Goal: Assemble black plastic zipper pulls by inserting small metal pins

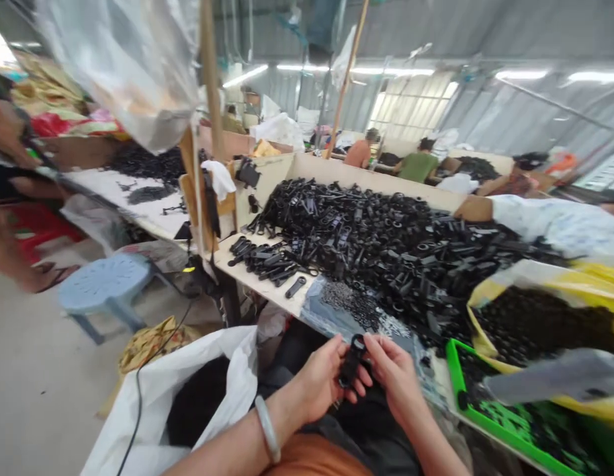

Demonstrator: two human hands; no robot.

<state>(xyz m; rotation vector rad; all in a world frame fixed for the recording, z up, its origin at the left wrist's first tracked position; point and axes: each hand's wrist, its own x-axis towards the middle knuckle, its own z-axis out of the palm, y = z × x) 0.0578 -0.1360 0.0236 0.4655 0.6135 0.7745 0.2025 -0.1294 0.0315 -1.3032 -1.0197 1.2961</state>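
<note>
My left hand (323, 382) and my right hand (394, 375) meet just below the table edge, both closed on one black plastic clip (351, 360) held upright between the fingers. A pale bangle (267, 428) sits on my left wrist. Straight ahead, a large heap of black plastic clips (386, 248) covers the pale table (267, 281). A few loose clips (267, 259) lie at the heap's left end. Right of my hands, a yellow bag (545, 327) holds small dark parts, and a green tray (495, 423) holds more.
A white sack (188, 390) stands open by my left arm. A blue stool (106, 284) stands on the floor at left, near another person's arm and sandalled foot. Wooden posts rise from the table corner. Other people sit at tables behind.
</note>
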